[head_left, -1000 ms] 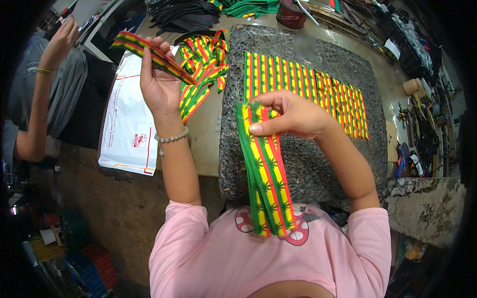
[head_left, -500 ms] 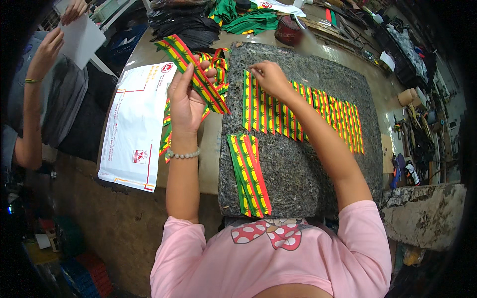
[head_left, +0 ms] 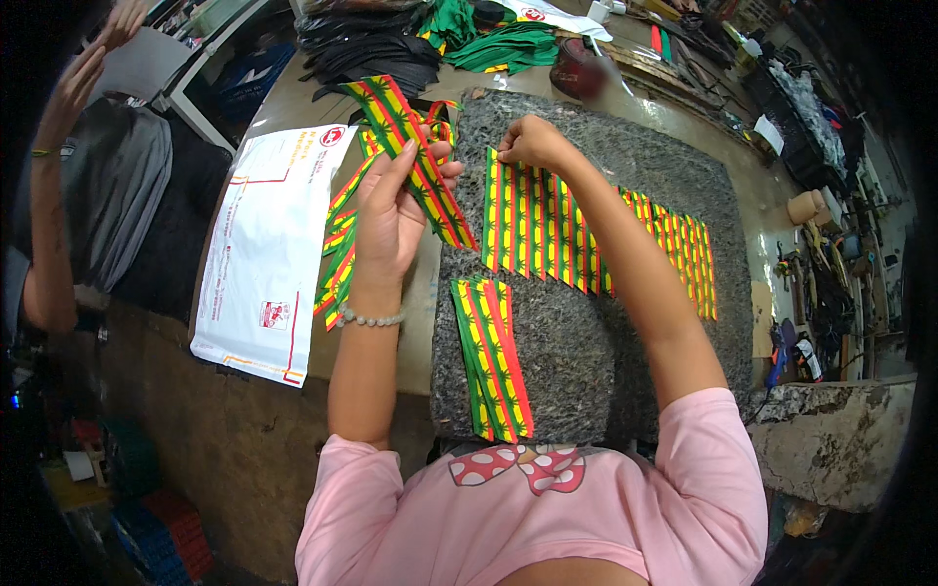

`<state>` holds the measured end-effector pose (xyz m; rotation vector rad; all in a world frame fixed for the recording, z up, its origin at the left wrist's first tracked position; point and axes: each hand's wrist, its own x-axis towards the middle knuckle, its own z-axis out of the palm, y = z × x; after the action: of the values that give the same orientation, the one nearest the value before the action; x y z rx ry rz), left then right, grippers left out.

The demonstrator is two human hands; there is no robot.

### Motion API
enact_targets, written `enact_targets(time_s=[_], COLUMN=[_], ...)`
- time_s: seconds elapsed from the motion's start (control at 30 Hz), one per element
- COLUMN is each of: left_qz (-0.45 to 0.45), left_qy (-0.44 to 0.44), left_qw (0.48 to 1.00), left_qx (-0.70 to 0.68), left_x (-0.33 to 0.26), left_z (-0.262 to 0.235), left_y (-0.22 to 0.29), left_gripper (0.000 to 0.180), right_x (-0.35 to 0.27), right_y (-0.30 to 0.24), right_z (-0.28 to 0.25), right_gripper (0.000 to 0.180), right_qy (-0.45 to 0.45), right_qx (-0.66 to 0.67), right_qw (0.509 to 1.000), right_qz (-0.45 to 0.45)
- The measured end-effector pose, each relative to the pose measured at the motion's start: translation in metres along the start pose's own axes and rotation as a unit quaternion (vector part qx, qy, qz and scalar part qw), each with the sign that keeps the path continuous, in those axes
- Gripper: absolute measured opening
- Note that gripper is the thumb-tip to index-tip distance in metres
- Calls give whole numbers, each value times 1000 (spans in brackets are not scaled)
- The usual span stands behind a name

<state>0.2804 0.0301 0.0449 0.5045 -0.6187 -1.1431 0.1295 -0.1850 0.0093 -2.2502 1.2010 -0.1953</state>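
Observation:
My left hand (head_left: 387, 220) is raised beside the left edge of a grey felt mat (head_left: 567, 361). Between its thumb and fingers are several flat ribbon strips (head_left: 410, 146), striped green, yellow and red with dark leaf shapes. My right hand (head_left: 533, 144) has its fingers curled in a pinch at the far end of the leftmost strip in a row of matching ribbon strips (head_left: 542, 230), which overlap across the mat. Whether it grips that strip or only presses it is hard to see. Nearer me lies a small pile of the same strips (head_left: 491, 361).
Left of the mat, a white plastic mailing bag (head_left: 262, 254) lies by loose striped ribbons (head_left: 340, 259). Black bundles (head_left: 376, 59), green bundles (head_left: 503, 47) and a dark red round container (head_left: 576, 70) stand at the back. Another person's arm (head_left: 49, 215) is at far left.
My left hand has come slightly right and nearer with its strips. My right fingers have curled in more at the end of the leftmost strip. The other person's hands have shifted left.

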Motion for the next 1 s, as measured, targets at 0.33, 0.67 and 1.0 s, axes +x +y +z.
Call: enact_targets(time_s=[0.33, 0.67, 1.0], left_qz=[-16, -59, -49], left_qy=[5, 28, 22], left_qw=[1000, 998, 998], left_qx=[12, -26, 14], left_x=[1, 8, 12], left_z=[-5, -9, -12], left_y=[-3, -9, -16], left_gripper=[29, 34, 30], right_x=[-3, -26, -45], right_y=[-10, 11, 1], right_z=[4, -4, -23], right_gripper=[25, 38, 16], right_qy=[-19, -27, 15], right_qx=[-62, 94, -13], right_qw=[998, 989, 978], right_qz=[-2, -112, -209])
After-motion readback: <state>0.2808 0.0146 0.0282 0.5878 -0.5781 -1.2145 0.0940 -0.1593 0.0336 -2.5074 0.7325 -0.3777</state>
